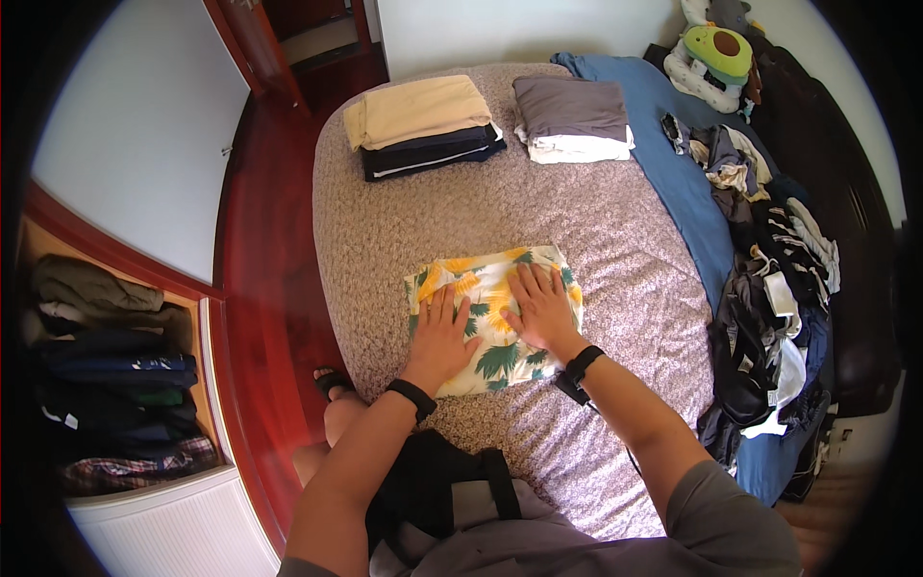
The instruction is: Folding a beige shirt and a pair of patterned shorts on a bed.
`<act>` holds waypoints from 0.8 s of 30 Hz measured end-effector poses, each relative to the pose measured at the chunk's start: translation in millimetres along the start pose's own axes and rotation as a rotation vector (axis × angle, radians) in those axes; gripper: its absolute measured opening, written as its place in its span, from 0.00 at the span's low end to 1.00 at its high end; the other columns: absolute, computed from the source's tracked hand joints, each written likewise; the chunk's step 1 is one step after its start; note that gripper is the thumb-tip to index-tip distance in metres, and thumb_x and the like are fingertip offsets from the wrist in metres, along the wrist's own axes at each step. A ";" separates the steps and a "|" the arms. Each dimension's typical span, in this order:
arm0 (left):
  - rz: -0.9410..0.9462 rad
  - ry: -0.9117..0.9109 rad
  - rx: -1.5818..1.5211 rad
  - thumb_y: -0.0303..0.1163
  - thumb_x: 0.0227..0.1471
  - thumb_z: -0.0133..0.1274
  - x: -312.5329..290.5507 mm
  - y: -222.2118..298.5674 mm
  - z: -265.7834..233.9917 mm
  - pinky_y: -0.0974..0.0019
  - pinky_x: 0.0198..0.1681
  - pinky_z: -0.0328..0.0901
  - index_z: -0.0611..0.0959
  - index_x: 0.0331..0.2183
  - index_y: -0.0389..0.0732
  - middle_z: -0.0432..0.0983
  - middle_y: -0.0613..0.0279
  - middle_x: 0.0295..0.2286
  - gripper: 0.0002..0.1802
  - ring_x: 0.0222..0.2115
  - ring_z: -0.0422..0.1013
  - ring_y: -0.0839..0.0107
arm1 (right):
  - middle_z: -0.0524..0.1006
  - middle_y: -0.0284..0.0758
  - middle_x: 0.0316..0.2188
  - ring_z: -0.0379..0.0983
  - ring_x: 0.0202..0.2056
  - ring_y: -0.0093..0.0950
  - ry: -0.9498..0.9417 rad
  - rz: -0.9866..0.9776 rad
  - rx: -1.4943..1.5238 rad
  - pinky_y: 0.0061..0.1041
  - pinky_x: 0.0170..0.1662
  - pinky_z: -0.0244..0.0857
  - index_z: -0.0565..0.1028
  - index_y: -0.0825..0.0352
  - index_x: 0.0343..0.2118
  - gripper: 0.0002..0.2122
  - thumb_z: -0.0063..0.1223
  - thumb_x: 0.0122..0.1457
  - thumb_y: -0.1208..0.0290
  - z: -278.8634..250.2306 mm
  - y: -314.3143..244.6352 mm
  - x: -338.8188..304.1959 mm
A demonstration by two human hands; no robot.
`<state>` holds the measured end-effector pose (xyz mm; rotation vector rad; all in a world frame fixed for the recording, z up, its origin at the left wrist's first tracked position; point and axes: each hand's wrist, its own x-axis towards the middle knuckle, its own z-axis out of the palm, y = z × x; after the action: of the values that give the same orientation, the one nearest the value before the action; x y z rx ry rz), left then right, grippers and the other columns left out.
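Right now a folded yellow shirt with a leaf print point(492, 317) lies near the front edge of the bed point(615, 231), with the left hand point(440, 337) and right hand point(542, 308) pressed flat on it, fingers spread and gripping nothing. It looks like the smoothing step. Two folded stacks point(423, 125) sit beyond; unsorted clothes point(769, 308) lie right.

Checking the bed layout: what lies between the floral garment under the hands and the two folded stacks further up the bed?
Only bare speckled bedspread separates the floral garment from the folded stacks, seen in the head view.
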<state>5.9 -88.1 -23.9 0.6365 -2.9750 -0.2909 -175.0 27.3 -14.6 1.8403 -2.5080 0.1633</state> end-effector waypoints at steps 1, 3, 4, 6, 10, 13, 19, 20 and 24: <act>-0.033 -0.019 -0.008 0.50 0.50 0.45 0.6 2.4 -0.1 0.48 0.60 0.39 0.61 0.55 0.39 0.48 0.43 0.57 0.36 0.59 0.43 0.52 | 0.55 0.41 0.59 0.46 0.61 0.39 0.001 0.000 0.000 0.44 0.62 0.32 0.61 0.66 0.55 0.28 0.34 0.58 0.49 -3.3 0.0 1.3; -0.004 -0.014 0.018 0.50 0.50 0.46 6.5 8.8 -12.5 0.47 0.60 0.39 0.62 0.55 0.39 0.48 0.44 0.57 0.36 0.59 0.43 0.52 | 0.55 0.42 0.58 0.46 0.61 0.40 -0.085 0.038 0.054 0.45 0.61 0.34 0.62 0.65 0.54 0.28 0.36 0.57 0.49 -22.5 -7.4 3.1; 0.026 -0.012 0.041 0.50 0.49 0.46 11.0 10.0 -16.9 0.47 0.60 0.39 0.62 0.54 0.39 0.48 0.45 0.57 0.36 0.59 0.43 0.52 | 0.55 0.42 0.58 0.46 0.61 0.40 -0.084 0.035 0.053 0.45 0.61 0.34 0.62 0.65 0.54 0.28 0.36 0.57 0.49 -21.2 -9.9 5.5; 0.069 0.088 0.066 0.50 0.48 0.47 20.0 10.0 -17.4 0.47 0.60 0.39 0.64 0.54 0.39 0.50 0.46 0.56 0.35 0.59 0.44 0.52 | 0.55 0.43 0.59 0.45 0.61 0.40 0.103 0.032 0.032 0.47 0.61 0.34 0.61 0.64 0.55 0.28 0.37 0.57 0.49 -15.5 -12.4 8.8; -0.054 0.119 0.031 0.52 0.47 0.48 33.2 -5.4 -9.3 0.46 0.60 0.38 0.64 0.54 0.43 0.51 0.50 0.57 0.36 0.59 0.44 0.51 | 0.53 0.42 0.60 0.43 0.62 0.40 0.076 0.064 -0.008 0.48 0.61 0.34 0.59 0.62 0.57 0.29 0.35 0.57 0.48 11.4 -1.6 24.2; -0.088 -0.003 0.065 0.54 0.49 0.45 34.8 -15.5 -4.6 0.42 0.59 0.36 0.60 0.57 0.47 0.46 0.50 0.58 0.37 0.60 0.40 0.51 | 0.51 0.42 0.61 0.41 0.62 0.40 -0.040 0.127 -0.017 0.48 0.61 0.32 0.56 0.62 0.58 0.30 0.32 0.57 0.46 18.8 5.5 28.4; -0.025 0.054 -0.008 0.53 0.49 0.46 26.0 -15.9 -18.0 0.40 0.59 0.35 0.59 0.57 0.46 0.44 0.49 0.59 0.38 0.60 0.38 0.50 | 0.49 0.42 0.61 0.40 0.63 0.41 -0.140 0.163 0.017 0.49 0.61 0.31 0.55 0.63 0.59 0.32 0.33 0.57 0.45 -1.9 -0.9 31.3; -0.023 0.049 -0.005 0.53 0.49 0.46 18.4 -13.9 -22.6 0.40 0.59 0.35 0.59 0.57 0.46 0.44 0.49 0.59 0.38 0.60 0.38 0.50 | 0.49 0.42 0.61 0.40 0.63 0.41 -0.063 0.142 0.022 0.49 0.61 0.30 0.55 0.63 0.59 0.32 0.34 0.56 0.45 -10.4 -7.3 26.6; -0.063 0.048 0.039 0.52 0.49 0.47 -25.4 4.0 -39.6 0.37 0.57 0.34 0.59 0.57 0.45 0.43 0.49 0.59 0.38 0.60 0.38 0.48 | 0.50 0.46 0.60 0.41 0.62 0.42 0.088 0.093 0.065 0.51 0.61 0.30 0.56 0.63 0.58 0.32 0.37 0.55 0.46 -28.8 -39.3 -10.0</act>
<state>32.3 -80.7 14.6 0.7324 -2.9258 -0.2196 -135.7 28.1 16.0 1.6986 -2.5578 0.3252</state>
